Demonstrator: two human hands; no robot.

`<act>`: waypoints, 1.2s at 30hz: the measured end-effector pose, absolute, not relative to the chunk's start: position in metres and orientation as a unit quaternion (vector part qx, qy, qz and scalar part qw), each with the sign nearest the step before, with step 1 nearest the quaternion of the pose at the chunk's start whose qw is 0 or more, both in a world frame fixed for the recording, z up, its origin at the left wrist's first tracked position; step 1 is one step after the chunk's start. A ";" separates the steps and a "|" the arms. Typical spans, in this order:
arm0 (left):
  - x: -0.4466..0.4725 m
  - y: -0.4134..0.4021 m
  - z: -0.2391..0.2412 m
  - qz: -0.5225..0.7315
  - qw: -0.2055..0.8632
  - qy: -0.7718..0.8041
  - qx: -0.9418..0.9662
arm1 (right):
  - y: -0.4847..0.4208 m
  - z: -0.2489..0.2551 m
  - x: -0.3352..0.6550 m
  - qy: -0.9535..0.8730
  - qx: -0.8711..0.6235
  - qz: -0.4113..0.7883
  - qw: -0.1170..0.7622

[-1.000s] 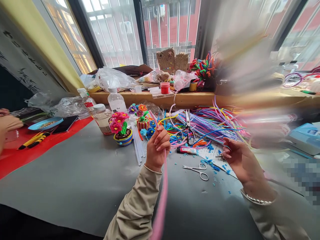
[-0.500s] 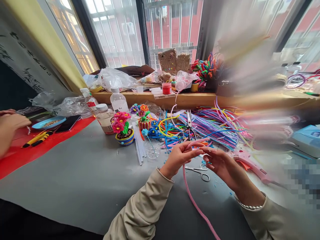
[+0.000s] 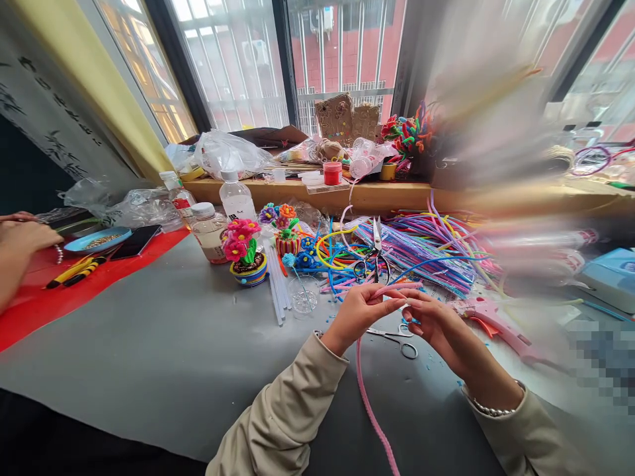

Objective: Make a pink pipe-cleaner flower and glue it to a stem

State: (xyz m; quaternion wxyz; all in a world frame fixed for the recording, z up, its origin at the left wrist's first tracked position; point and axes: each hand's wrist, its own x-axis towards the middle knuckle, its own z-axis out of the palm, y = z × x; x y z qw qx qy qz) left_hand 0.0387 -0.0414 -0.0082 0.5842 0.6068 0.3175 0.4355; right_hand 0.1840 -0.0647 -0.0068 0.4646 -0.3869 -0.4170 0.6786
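My left hand point(image 3: 360, 316) is closed on a long pink pipe cleaner point(image 3: 370, 403), whose tail trails down toward me over the grey table point(image 3: 163, 357). The top end of the pipe cleaner pokes out to the right above my fingers. My right hand point(image 3: 436, 324) meets the left, its fingertips pinching the same pink pipe cleaner. Small silver scissors point(image 3: 399, 340) lie on the table just under both hands. A pink glue gun point(image 3: 496, 324) lies to the right of my right hand.
A heap of coloured pipe cleaners point(image 3: 421, 244) and black scissors point(image 3: 374, 258) lie behind my hands. Pipe-cleaner flower pots point(image 3: 244, 254), bottles point(image 3: 233, 195) and clear sticks point(image 3: 278, 291) stand left of centre. Another person's hand point(image 3: 22, 241) rests on the red mat point(image 3: 59, 297) at the far left.
My left hand came down from chest height with the pink pipe cleaner and my right hand moved in to meet it. Both hands now pinch it together.
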 end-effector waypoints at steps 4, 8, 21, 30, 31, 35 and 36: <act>0.037 -0.042 -0.006 0.412 0.593 0.332 0.606 | -0.063 -0.009 0.185 -0.424 -0.395 0.663 0.473; 0.036 -0.042 -0.005 0.386 0.611 0.355 0.593 | -0.061 -0.011 0.185 -0.426 -0.402 0.654 0.479; 0.035 -0.040 -0.006 0.397 0.581 0.351 0.619 | -0.063 -0.010 0.187 -0.501 -0.458 0.570 0.463; 0.034 -0.042 -0.005 0.378 0.590 0.355 0.619 | -0.062 -0.009 0.189 -0.466 -0.432 0.595 0.491; 0.034 -0.041 -0.006 0.378 0.592 0.356 0.616 | -0.061 -0.009 0.190 -0.453 -0.423 0.604 0.502; 0.035 -0.041 -0.006 0.388 0.601 0.361 0.598 | -0.061 -0.007 0.194 -0.430 -0.431 0.567 0.555; 0.035 -0.042 -0.005 0.394 0.605 0.359 0.591 | -0.062 -0.007 0.195 -0.447 -0.453 0.525 0.565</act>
